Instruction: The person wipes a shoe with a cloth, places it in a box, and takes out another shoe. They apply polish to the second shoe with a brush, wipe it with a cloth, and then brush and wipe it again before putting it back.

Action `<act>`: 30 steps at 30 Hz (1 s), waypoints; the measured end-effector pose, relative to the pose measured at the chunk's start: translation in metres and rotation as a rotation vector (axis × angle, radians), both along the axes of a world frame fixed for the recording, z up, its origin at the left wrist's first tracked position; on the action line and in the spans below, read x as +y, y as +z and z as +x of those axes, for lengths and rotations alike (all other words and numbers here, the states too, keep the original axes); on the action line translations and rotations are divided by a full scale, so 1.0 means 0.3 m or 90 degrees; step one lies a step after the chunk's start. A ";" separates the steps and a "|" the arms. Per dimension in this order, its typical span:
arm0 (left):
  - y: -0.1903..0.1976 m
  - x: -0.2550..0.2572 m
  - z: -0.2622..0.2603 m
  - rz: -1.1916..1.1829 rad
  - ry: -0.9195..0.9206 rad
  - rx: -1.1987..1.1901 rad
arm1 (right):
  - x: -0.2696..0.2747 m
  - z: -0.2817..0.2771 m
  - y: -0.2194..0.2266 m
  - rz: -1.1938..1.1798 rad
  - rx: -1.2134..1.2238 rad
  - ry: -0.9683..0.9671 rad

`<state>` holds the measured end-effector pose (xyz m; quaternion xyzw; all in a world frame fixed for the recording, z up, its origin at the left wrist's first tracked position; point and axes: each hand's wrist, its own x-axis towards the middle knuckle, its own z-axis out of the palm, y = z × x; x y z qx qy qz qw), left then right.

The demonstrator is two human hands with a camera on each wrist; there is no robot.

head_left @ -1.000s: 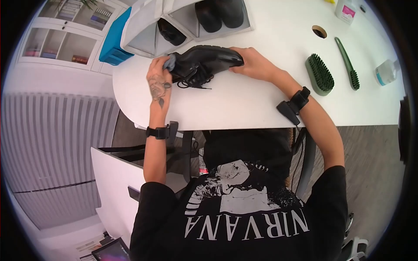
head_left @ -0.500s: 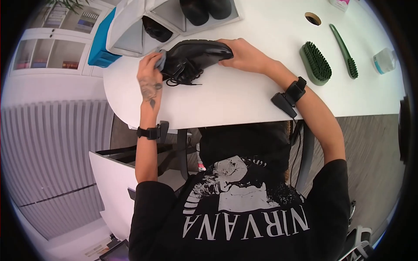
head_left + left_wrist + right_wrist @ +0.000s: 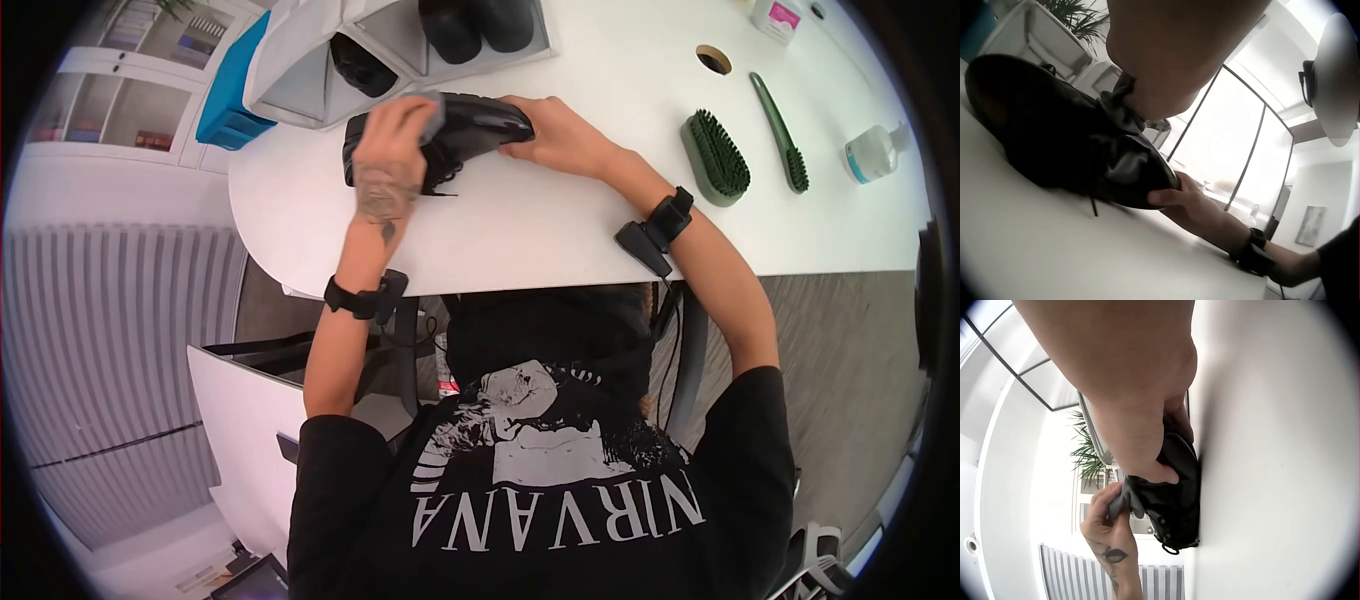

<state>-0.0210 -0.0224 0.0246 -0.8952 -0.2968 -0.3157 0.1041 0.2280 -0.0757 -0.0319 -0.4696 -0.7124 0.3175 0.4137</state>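
Note:
A black lace-up shoe (image 3: 485, 122) lies tilted on the white table (image 3: 540, 240), its toe toward the right and its laces facing the person. My right hand (image 3: 562, 138) grips the toe end, with the thumb on the upper in the right wrist view. A grey cloth (image 3: 1124, 503) is bunched between the fingers and thumb of my left hand (image 3: 390, 145). That hand is over the middle of the shoe, slightly blurred, and the cloth lies against the upper in the left wrist view. The heel shows to the left of the hand.
Behind the shoe stands a white compartmented box (image 3: 300, 100) with black footwear inside, beside a teal box (image 3: 235, 90). To the right lie a wide green brush (image 3: 716, 160) and a long-handled green brush (image 3: 780, 130). A clear bottle (image 3: 872, 155) and a white bottle (image 3: 777, 20) stand farther off.
The left hand with the cloth has moved from the heel end rightward over the shoe's upper. The right hand keeps its grip on the toe.

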 end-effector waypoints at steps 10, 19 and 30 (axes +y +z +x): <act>-0.020 -0.146 0.232 0.027 -0.065 0.062 | -0.003 0.008 0.004 0.016 -0.041 0.001; 0.039 -0.079 0.131 -0.137 -0.037 -0.013 | 0.006 0.000 -0.004 0.013 0.012 -0.010; 0.027 -0.036 0.069 -0.211 -0.115 0.010 | 0.005 0.006 -0.007 0.014 -0.009 -0.010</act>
